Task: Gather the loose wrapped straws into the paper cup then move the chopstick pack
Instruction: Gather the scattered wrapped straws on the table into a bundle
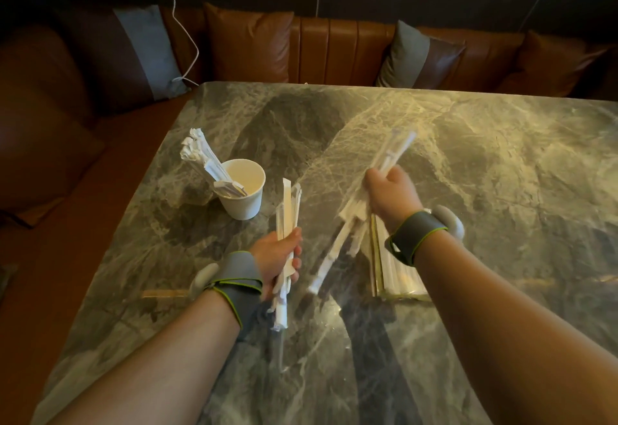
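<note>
Both hands are full: left hand (282, 257) is fisted round a straw bunch (287, 210), right hand (389, 195) clamped on a messier bundle (347, 224). Cup (245, 190) sits at 11 o'clock, already part-filled and light, so jamming these in could tip it. Pack (394, 267) lies under the right wrist.

Left hand (281, 257) grips straw bundle (287, 220); right hand (389, 195) grips another bundle (394, 153). Paper cup (244, 190) at 10 o'clock, chopstick pack (394, 270) under right wrist.

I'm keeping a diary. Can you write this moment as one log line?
left hand: holds wrapped straws | right hand: holds more | paper cup: partly filled | step: gathering
</note>
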Demonstrator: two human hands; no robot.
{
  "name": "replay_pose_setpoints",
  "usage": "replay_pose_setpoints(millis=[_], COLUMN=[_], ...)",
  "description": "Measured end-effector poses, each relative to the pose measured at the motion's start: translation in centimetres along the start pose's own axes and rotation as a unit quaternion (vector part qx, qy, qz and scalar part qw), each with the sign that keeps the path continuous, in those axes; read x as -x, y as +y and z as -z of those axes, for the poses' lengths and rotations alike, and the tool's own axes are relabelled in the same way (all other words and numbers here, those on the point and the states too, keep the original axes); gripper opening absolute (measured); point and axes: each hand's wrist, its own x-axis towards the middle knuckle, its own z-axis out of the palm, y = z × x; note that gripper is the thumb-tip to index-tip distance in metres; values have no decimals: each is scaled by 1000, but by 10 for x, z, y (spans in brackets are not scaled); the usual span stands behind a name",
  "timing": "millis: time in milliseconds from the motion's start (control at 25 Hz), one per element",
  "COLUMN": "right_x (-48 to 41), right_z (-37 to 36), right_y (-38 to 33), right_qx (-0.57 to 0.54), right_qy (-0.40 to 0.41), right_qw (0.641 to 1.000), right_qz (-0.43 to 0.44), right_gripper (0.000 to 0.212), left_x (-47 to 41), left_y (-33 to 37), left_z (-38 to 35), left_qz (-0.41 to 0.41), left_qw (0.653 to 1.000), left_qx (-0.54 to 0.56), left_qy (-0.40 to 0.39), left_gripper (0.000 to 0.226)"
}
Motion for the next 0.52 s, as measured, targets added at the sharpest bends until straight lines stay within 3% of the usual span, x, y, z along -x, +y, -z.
replay_pose_setpoints(millis=[120, 240, 400, 520], right_x=[10, 16, 19, 23], right_z=[-23, -38, -49, -54], right_y=[13, 16, 20, 21], right_qx=[46, 94, 84, 74], right_qy=[-103, -155, -187, -176], right_qw=[994, 983, 979, 981], right_qz=[2, 11, 15, 20], right_gripper=[17, 23, 11, 26], left_x=[-2, -6, -11, -12], left_y=[4, 7, 8, 8], left_z=[-14, -17, -17, -19], left_qz=[-14, -18, -11, -33], left_qw=[1000, 1000, 998, 994], left_qx=[-6, 1, 41, 71], left_qy=[-6, -25, -53, -71], left_gripper=[22, 35, 37, 59])
